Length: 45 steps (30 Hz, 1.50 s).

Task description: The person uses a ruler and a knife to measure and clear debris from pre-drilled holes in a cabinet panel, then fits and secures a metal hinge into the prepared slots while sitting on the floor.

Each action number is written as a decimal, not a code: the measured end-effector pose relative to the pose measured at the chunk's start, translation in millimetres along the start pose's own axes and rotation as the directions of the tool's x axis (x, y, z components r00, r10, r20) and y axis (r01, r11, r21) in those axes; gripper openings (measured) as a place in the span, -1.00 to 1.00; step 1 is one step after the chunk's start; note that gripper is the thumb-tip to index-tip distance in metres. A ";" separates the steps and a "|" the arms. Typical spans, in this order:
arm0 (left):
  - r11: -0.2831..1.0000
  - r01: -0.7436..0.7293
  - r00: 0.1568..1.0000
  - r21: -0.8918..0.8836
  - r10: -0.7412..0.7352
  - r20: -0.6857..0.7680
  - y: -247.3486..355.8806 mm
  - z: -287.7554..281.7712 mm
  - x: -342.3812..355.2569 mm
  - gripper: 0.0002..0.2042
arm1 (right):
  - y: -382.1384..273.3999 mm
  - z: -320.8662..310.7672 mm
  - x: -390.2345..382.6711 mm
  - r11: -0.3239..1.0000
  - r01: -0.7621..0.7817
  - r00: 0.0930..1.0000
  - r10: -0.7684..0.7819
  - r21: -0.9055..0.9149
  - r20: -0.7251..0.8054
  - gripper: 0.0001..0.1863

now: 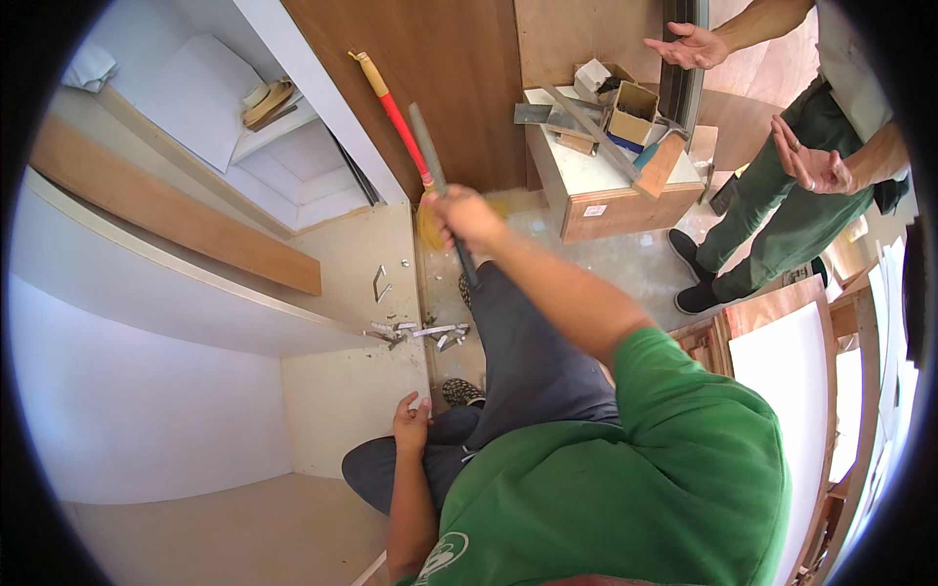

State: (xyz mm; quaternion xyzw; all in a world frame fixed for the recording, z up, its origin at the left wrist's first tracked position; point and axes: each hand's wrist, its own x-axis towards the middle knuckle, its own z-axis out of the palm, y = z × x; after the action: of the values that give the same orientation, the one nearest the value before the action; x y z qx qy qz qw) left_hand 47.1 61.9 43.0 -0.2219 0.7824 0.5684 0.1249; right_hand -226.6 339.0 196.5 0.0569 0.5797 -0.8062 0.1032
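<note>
My right hand (467, 217) is closed around a long grey rod (433, 146). It slants from above my fist down toward my raised leg; its exact kind cannot be made out. Just behind it a broom with a red and yellow handle (399, 119) leans against brown wood, its yellow bristles partly hidden by my hand. My left hand (411, 422) hovers by my bent knee, fingers loosely apart and nothing visible in them. Ahead of that hand, broken whitish scraps (430, 332) and small bits lie on the pale cabinet board (342, 376) and over its edge.
A low white-topped wooden box (625, 181) carries a hammer (666, 137), an open carton (633, 109) and other tools. To its right stands another person (782, 195) with both hands raised and open. White cabinet shelving (147, 322) curves along my left; framed panels (782, 361) lean at right.
</note>
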 end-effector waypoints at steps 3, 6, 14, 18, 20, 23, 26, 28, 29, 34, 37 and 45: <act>0.994 -0.022 1.000 0.108 0.022 -0.003 -34.7 -9.5 13.6 -0.56 | -42.4 -51.3 7.2 0.982 0.062 0.992 -0.080 -0.178 -0.096 -0.81; 0.998 -0.043 0.999 0.051 0.043 0.009 -38.5 -5.3 18.3 -0.55 | -60.2 -122.2 0.0 0.809 -0.037 0.952 -0.151 -0.587 -0.267 -0.76; 0.996 -0.040 0.998 0.084 0.035 0.059 -39.5 -3.4 20.6 -0.55 | -74.0 -254.0 -22.5 0.185 -0.041 0.925 -0.364 -0.982 -0.107 -0.72; 0.996 -0.039 0.998 0.083 0.035 0.056 -44.9 -4.8 23.1 -0.56 | -58.0 -268.0 -15.6 0.053 -0.095 0.909 -0.402 -0.994 -0.109 -0.70; 0.997 -0.041 0.998 0.063 0.038 0.050 -46.1 -5.5 21.8 -0.56 | -52.6 -271.2 -13.5 0.040 -0.118 0.910 -0.395 -0.992 -0.125 -0.70; 0.996 -0.054 0.997 0.073 0.050 0.057 -46.7 -6.5 21.3 -0.57 | -49.3 -280.4 -9.8 -0.017 -0.126 0.902 -0.419 -0.992 -0.107 -0.70; 0.995 -0.051 0.997 0.089 0.046 0.063 -44.1 -6.4 20.6 -0.57 | -46.5 -284.3 -6.8 -0.076 -0.201 0.908 -0.388 -0.977 -0.157 -0.67; 0.995 -0.042 0.997 0.086 0.037 0.062 -42.1 -5.5 19.3 -0.57 | -46.0 -282.6 -7.2 -0.101 -0.244 0.914 -0.357 -0.964 -0.194 -0.67; 0.996 -0.039 0.998 0.079 0.034 0.062 -42.0 -4.7 19.6 -0.57 | -46.8 -281.3 -7.4 -0.108 -0.250 0.916 -0.349 -0.962 -0.198 -0.67; 0.997 -0.025 0.998 0.072 0.021 0.055 -38.6 -2.3 18.7 -0.57 | -56.9 -266.6 -16.4 -0.121 -0.268 0.901 -0.383 -0.956 -0.204 -0.67; 0.997 -0.013 0.999 0.077 0.009 0.046 -37.1 -7.0 13.3 -0.60 | -66.1 -243.3 -31.7 -0.116 -0.303 0.794 -0.580 -0.946 -0.183 -0.67; 0.986 -0.025 0.997 0.165 0.012 0.080 -37.5 -5.0 17.0 -0.58 | -68.4 -277.2 -21.3 -0.117 -0.486 0.742 -0.580 -0.866 -0.337 -0.66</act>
State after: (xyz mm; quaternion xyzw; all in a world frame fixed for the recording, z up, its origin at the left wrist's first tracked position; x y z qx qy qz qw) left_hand 51.0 44.2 5.7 -0.1811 0.8233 0.5109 0.1682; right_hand -229.4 624.5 175.1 0.2183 0.9657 -0.0032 -0.1405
